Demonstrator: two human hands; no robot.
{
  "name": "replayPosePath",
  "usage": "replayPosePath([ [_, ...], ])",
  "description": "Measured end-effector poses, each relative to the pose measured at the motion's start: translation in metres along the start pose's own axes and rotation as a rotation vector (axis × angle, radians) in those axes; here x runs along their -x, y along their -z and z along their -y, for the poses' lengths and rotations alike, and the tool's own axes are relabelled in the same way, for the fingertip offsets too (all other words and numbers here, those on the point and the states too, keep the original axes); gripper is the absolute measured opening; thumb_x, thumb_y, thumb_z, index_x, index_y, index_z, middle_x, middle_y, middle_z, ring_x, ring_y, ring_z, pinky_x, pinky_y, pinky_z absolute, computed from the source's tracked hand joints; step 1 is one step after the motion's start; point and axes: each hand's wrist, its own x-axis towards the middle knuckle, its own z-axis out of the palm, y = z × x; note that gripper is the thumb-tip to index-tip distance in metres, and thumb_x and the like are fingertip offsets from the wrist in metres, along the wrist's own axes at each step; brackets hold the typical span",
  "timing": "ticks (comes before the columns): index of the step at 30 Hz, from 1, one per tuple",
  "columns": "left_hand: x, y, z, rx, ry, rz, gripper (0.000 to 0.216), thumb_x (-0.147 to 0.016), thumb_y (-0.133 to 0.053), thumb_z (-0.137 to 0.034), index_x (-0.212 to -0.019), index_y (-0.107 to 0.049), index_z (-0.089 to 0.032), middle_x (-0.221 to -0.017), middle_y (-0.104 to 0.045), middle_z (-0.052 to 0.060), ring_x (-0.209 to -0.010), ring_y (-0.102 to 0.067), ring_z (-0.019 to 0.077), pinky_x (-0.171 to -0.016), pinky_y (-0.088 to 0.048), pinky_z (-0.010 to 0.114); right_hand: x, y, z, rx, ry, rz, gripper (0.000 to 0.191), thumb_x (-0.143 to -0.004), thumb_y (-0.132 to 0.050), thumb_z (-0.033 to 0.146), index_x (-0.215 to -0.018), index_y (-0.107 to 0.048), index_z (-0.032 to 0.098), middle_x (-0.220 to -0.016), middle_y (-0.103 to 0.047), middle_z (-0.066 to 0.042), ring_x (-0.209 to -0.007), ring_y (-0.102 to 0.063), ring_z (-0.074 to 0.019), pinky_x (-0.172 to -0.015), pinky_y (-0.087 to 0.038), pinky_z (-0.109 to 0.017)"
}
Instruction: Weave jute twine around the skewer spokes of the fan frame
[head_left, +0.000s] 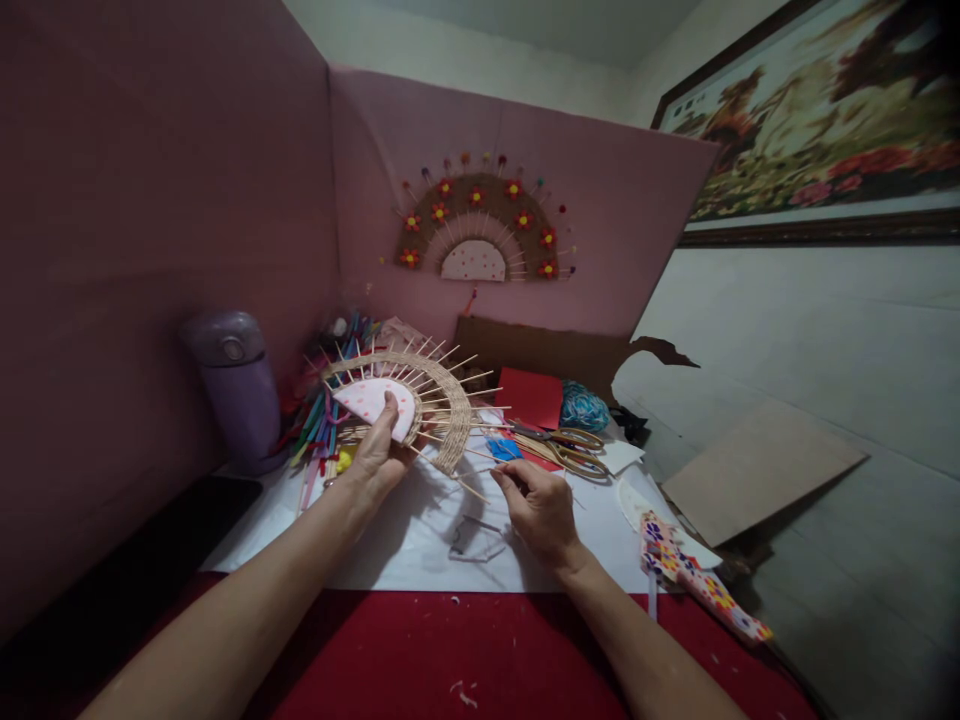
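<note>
A half-round woven fan [454, 420] is tilted up over the table, with thin wooden sticks spreading out from a white half-disc [375, 400] dotted with pink. Tan twine is woven in a band between the sticks. My left hand [381, 450] grips the half-disc, thumb on its face and fingers behind. At the fan's lower right end my right hand [536, 500] pinches the twine [480, 472], which runs taut to the woven band. Below the hands lies white paper [420, 560] with a small drawn or cut outline on it.
A purple bottle [236, 390] stands left beside coloured pipe cleaners [322, 430]. Scissors [574, 450], red paper [529, 398] and blue yarn [585, 405] lie behind my right hand. A flowered glue gun [701, 580] rests at right. A finished-looking fan [480, 195] hangs on the pink panel.
</note>
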Motion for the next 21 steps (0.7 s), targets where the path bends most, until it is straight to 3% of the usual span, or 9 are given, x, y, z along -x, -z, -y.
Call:
replayPosePath([
  [21,-0.0077,0.005,0.0,-0.037,0.004,-0.045,0.018,-0.07,-0.068,-0.025,-0.083,-0.061,-0.014,-0.072,-0.065,0.006,-0.054,-0.06,0.0158,-0.048,-0.051,0.028,0.0017,-0.002,0.0015,0.002,0.019,0.076,0.02,-0.083,-0.05,0.029,-0.07,-0.062,0.018,-0.068,-0.065,-0.004,-0.06,-0.056,-0.0135,-0.057,-0.036,-0.022],
])
